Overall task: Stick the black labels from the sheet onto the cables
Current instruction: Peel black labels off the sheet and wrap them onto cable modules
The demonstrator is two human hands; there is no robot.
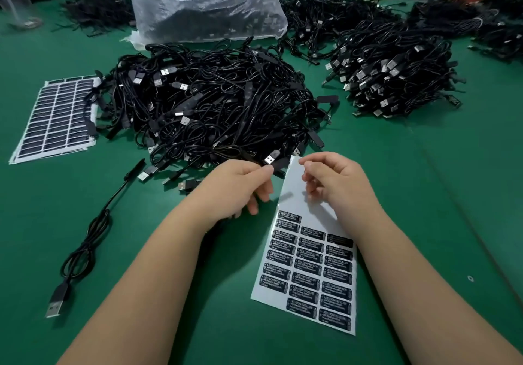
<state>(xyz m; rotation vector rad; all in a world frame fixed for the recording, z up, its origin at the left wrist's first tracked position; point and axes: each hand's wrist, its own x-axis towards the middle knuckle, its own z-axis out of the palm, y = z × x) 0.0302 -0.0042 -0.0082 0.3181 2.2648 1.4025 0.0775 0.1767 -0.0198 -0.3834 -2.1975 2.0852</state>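
Note:
My left hand (pixel 243 186) pinches the black controller end of a cable (pixel 280 163) between thumb and forefinger, at the near edge of the big cable pile (pixel 212 101). My right hand (pixel 331 183) hovers just right of it, over the bare top half of the label sheet (pixel 294 194). Its fingers are loosely curled and I see nothing between them. The sheet lies on the green table (pixel 438 223), and its lower half carries rows of black labels (pixel 311 274) printed "LED CONTROLLER". My right forearm covers the sheet's right edge.
A stack of full label sheets (pixel 56 118) lies at the left. One cable (pixel 85 248) lies stretched out at the near left. A second pile of cables (pixel 396 75) sits at the right, and a clear plastic bag of cables (pixel 206 5) stands behind the big pile.

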